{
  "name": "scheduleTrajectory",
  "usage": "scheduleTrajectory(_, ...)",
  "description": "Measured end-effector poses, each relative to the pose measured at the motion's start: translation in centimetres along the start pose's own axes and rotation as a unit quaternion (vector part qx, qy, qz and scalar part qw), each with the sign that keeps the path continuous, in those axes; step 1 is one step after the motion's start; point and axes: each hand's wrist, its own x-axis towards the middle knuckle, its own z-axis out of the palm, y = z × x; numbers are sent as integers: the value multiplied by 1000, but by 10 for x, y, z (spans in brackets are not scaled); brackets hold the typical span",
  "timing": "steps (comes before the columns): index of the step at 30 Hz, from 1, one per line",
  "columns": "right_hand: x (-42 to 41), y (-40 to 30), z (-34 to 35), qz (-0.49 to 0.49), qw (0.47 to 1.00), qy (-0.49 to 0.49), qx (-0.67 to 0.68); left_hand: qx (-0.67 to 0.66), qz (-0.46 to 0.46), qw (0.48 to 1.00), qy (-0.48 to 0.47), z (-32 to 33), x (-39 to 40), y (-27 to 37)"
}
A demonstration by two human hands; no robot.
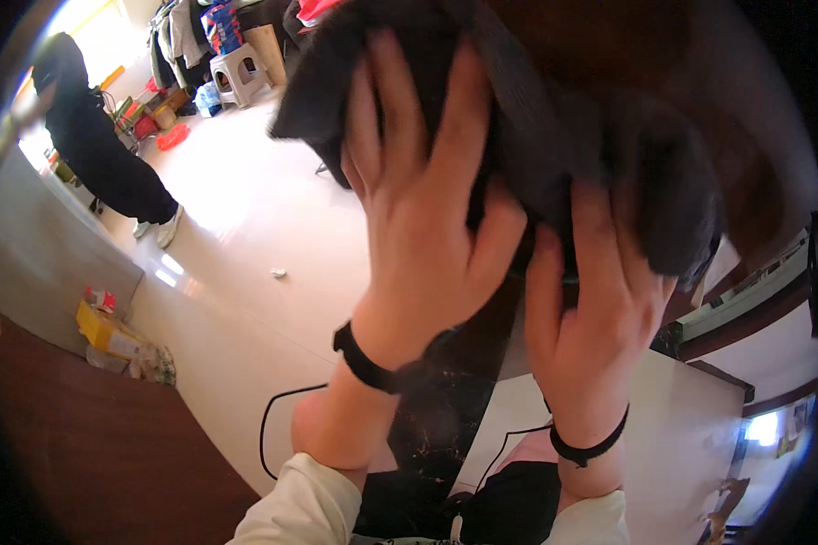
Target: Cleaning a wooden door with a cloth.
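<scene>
A bundle of dark grey or black cloth [545, 136], perhaps a garment, fills the upper middle, close to the camera and partly blurred. My left hand [416, 211] has its fingers spread across the cloth's left part, the thumb against a fold. On the right, the fingers of my right hand [600, 293] reach in under a thick fold, so their tips are hidden. Both hands are raised, backs towards me. A black band [365, 364] circles my left wrist, and a dark band [589, 446] my right.
A person in dark clothes [102, 150] stands at the far left. Behind are a plastic stool [240, 75] and hanging clothes [177, 41]. A yellow box [109, 332] lies near a dark brown surface [95, 443]. One white scrap [279, 272] is on the tiled floor [245, 320].
</scene>
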Motion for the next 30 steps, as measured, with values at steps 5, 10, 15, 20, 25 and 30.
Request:
scheduleTrajectory(5, 7, -8, -5, -20, 1000, 4, 11, 36, 62, 997, -33, -11, 3, -25)
scheduleTrajectory(10, -47, -11, 25, 37, 998, -57, 11, -42, -105, 991, 66, 18, -40, 1)
scheduleTrajectory(15, -92, -17, 46, 55, 994, -81, 53, -13, -166, 984, 69, 29, -100, 0)
scheduleTrajectory(20, -118, -26, 57, 81, 979, -157, 101, 11, -116, 992, 40, 30, -117, -19)
scheduleTrajectory(25, -119, -24, 60, 69, 982, -131, 116, 11, -99, 993, 59, 36, -110, -22)
scheduleTrajectory(30, -105, -21, 54, 43, 980, -149, 121, 2, -35, 998, 60, 27, -82, -39)
